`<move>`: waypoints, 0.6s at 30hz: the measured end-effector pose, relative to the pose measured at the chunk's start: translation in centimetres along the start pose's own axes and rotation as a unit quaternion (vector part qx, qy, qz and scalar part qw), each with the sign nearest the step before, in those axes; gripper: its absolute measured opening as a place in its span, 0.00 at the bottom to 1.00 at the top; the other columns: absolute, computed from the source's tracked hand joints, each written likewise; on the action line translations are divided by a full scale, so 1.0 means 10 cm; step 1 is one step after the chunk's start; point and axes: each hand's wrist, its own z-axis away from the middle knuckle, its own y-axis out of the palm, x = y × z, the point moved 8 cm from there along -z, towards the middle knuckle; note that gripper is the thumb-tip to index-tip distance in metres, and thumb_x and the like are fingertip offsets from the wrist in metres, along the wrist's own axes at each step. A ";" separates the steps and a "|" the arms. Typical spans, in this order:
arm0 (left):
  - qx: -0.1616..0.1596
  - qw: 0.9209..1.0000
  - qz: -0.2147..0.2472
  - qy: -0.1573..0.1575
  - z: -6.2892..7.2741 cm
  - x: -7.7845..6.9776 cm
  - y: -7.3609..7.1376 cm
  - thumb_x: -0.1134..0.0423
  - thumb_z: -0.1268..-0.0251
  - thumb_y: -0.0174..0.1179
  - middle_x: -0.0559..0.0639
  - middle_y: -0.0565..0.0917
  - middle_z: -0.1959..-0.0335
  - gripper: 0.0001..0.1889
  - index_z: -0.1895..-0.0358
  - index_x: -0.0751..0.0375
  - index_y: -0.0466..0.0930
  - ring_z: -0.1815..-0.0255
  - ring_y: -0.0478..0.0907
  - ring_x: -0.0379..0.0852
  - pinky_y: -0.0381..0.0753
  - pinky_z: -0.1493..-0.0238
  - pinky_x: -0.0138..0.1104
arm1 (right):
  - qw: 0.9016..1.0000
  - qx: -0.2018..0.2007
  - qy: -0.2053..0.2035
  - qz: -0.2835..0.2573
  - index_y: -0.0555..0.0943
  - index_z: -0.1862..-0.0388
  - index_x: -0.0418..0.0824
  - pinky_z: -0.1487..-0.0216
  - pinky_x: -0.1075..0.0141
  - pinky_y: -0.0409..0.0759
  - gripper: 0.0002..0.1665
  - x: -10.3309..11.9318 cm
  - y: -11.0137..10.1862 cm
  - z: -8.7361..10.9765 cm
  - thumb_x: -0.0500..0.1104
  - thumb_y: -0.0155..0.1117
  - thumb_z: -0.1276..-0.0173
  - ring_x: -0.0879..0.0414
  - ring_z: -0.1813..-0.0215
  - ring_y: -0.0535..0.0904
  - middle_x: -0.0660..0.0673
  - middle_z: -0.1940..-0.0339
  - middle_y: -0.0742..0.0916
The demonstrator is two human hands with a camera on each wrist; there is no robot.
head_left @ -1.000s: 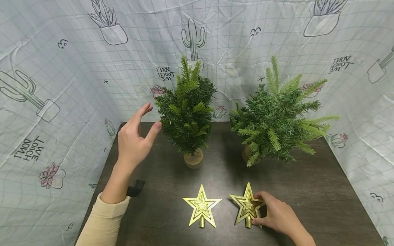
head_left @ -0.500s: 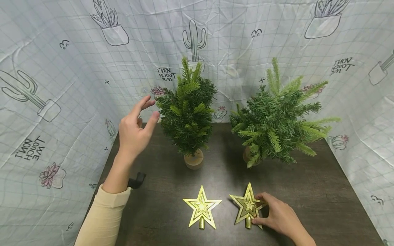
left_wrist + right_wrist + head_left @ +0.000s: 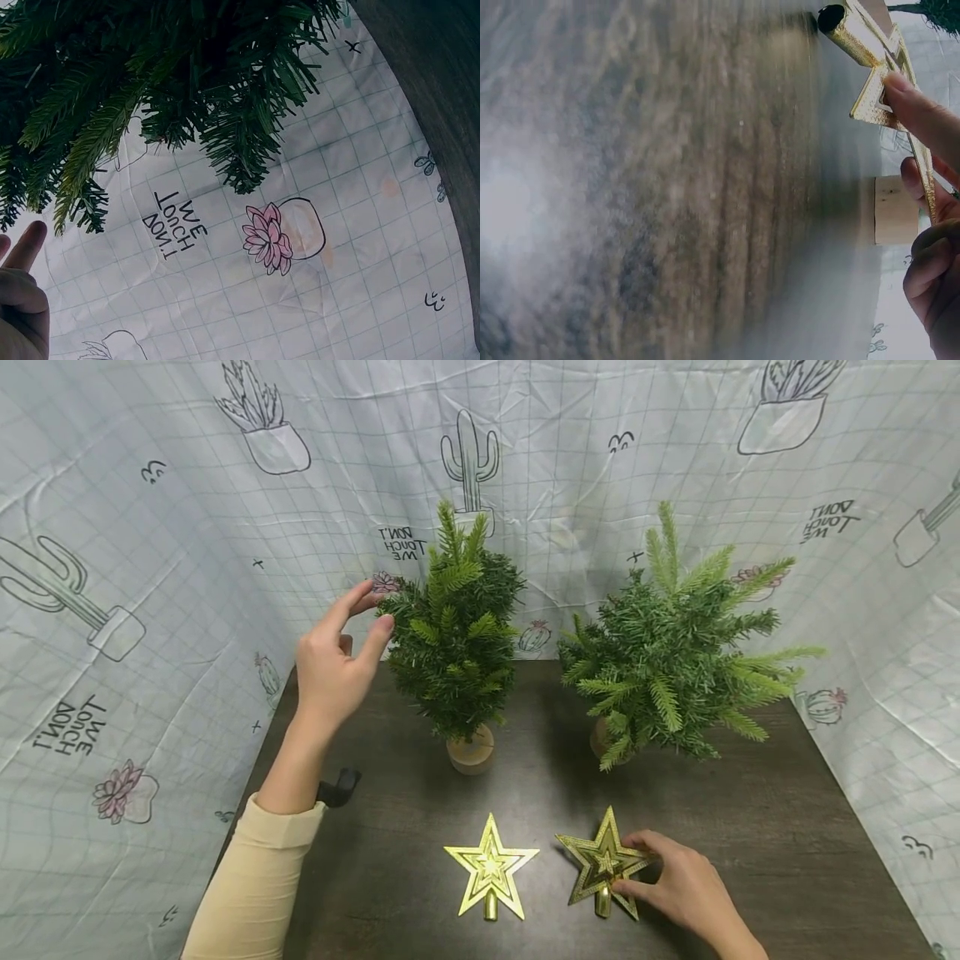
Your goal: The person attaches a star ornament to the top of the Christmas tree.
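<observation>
My right hand (image 3: 682, 881) pinches a gold star tree topper (image 3: 587, 853) by its right side, thumb on the front face. In the right wrist view the star's hollow tube (image 3: 851, 37) points away from the fingers. A second gold star topper (image 3: 480, 858) lies flat on the table to its left. My left hand (image 3: 333, 664) is raised at the left side of a small artificial Christmas tree (image 3: 461, 643), fingers and thumb spread apart, fingertips right at the outer branches. The left wrist view shows its fingers (image 3: 28, 244) just under the hanging needles (image 3: 240, 150).
Another small artificial tree (image 3: 667, 652), with wider branches, stands at the back right. Both trees have round wooden bases (image 3: 471, 753). A black piece (image 3: 341, 787) shows beside my left wrist. A cactus-print cloth (image 3: 555, 510) encloses the dark wooden table (image 3: 405, 860).
My left hand has moved up and slightly right, closer to the left tree's branches. My right thumb has shifted onto the star, which has tilted and darkened a little.
</observation>
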 end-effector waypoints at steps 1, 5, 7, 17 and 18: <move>0.000 1.000 0.000 0.001 -0.01 0.00 0.01 0.53 0.26 0.64 0.47 0.88 0.44 0.24 0.30 0.53 0.79 0.92 0.50 0.36 0.55 0.85 0.29 | 1.000 -0.003 -0.004 -0.004 0.86 0.51 0.56 0.62 0.52 0.83 0.33 0.01 0.00 0.00 0.65 0.86 0.55 0.56 0.60 0.87 0.58 0.57 0.90; -0.004 1.000 -0.002 0.006 -0.03 0.00 0.01 0.55 0.26 0.65 0.47 0.88 0.45 0.23 0.31 0.53 0.80 0.91 0.50 0.37 0.56 0.84 0.28 | 0.999 -0.019 -0.019 -0.024 0.86 0.52 0.57 0.63 0.58 0.83 0.29 0.04 -0.03 0.01 0.60 0.88 0.53 0.64 0.61 0.85 0.60 0.57 0.89; -0.006 1.000 0.000 0.007 -0.03 0.00 0.02 0.55 0.26 0.65 0.47 0.88 0.46 0.22 0.32 0.54 0.81 0.91 0.50 0.37 0.57 0.83 0.28 | 0.998 -0.027 -0.029 -0.042 0.87 0.53 0.57 0.67 0.63 0.79 0.27 0.06 -0.05 0.02 0.56 0.88 0.52 0.67 0.67 0.80 0.60 0.58 0.89; -0.007 1.000 0.004 0.005 -0.06 -0.01 0.06 0.55 0.27 0.68 0.49 0.90 0.51 0.19 0.36 0.53 0.85 0.92 0.49 0.35 0.55 0.85 0.29 | 0.992 -0.037 -0.015 -0.116 0.89 0.52 0.57 0.79 0.70 0.59 0.22 0.09 -0.09 0.03 0.45 0.85 0.45 0.70 0.82 0.53 0.63 0.69 0.83; -0.007 1.000 0.005 0.006 -0.06 -0.01 0.06 0.55 0.27 0.68 0.50 0.90 0.51 0.19 0.37 0.53 0.85 0.92 0.49 0.34 0.55 0.85 0.29 | 0.992 -0.040 -0.013 -0.121 0.89 0.52 0.56 0.80 0.70 0.58 0.22 0.10 -0.09 0.03 0.45 0.85 0.45 0.70 0.83 0.53 0.63 0.70 0.83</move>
